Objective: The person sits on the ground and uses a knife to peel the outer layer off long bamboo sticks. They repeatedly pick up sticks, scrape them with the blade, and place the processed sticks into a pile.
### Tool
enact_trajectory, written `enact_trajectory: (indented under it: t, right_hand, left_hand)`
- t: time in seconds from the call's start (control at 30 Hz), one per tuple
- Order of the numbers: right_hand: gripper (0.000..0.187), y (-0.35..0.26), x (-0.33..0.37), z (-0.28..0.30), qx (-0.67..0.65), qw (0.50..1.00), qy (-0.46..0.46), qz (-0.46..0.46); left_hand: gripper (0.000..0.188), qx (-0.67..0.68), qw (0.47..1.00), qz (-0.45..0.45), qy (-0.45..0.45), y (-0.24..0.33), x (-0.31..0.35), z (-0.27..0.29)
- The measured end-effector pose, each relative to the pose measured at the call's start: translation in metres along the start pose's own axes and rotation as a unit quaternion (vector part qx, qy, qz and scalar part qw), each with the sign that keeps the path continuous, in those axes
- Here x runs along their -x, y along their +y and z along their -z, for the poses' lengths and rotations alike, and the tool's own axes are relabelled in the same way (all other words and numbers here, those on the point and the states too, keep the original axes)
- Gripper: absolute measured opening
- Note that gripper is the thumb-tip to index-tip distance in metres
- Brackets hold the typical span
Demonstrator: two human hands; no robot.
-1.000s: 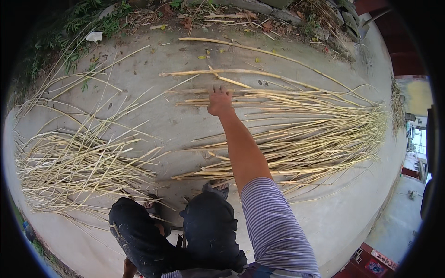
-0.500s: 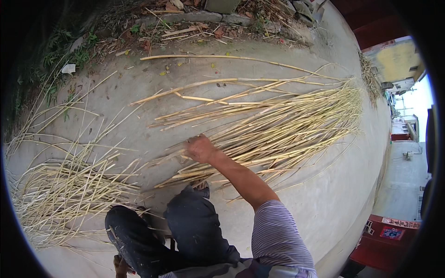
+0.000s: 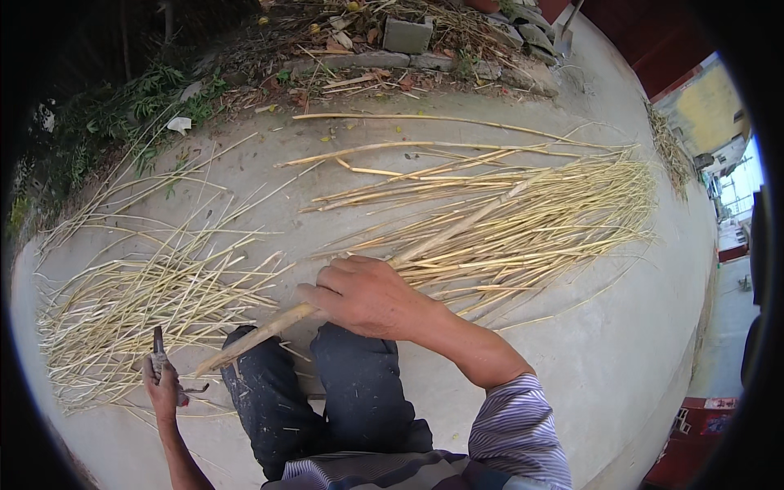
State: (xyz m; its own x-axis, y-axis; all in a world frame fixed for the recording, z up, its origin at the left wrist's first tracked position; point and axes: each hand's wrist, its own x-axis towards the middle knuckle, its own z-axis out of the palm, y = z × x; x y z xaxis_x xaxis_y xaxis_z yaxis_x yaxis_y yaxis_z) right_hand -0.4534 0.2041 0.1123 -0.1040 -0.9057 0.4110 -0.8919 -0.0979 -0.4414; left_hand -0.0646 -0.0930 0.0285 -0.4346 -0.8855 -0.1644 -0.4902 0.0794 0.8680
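Observation:
My right hand (image 3: 367, 298) is closed around a long tan stalk (image 3: 265, 331), its thick end slanting down left over my knee and its far end reaching up right above the pile. Off to the lower left, my left hand (image 3: 166, 390) grips a small hand tool (image 3: 158, 340) with a dark upright tip, a greyish body and a thin bent metal piece at its lower side. The tool's exact kind is unclear. A large fan of long stalks (image 3: 539, 216) lies on the concrete to the right, and a tangled heap of paler stalks (image 3: 139, 318) lies left.
Several loose stalks (image 3: 433, 147) lie beyond the fan. My knees (image 3: 359, 376) are just below the held stalk. Along the far side run a low stone edging (image 3: 351, 60), dry litter and a grey block (image 3: 407, 36). Green plants (image 3: 155, 86) grow at the far left.
My right hand has come nearer and now holds a stalk lifted off the fan. My left hand has risen from the lower edge, bringing the tool into sight. The view has shifted.

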Motion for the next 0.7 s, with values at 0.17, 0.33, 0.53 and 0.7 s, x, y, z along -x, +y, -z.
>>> enact_trajectory:
  t: [0.17,0.33,0.53,0.7]
  right_hand:
    - [0.038,-0.068,-0.012,-0.003,0.039,0.999,-0.008,0.014]
    - [0.044,-0.126,-0.032,0.019,0.058,0.998,0.003,0.025]
    - [0.044,-0.182,-0.045,0.011,0.018,0.997,-0.04,0.068]
    - [0.041,-0.231,-0.062,0.007,-0.053,0.993,-0.055,0.086]
  left_hand:
    - [0.028,0.113,0.982,-0.149,-0.029,0.075,0.051,-0.008]
    - [0.05,0.291,0.935,-0.152,-0.133,0.104,0.103,0.006]
    - [0.047,0.325,0.919,-0.205,-0.087,0.107,0.144,0.002]
    - [0.051,0.284,0.916,-0.275,-0.07,0.104,0.153,0.013]
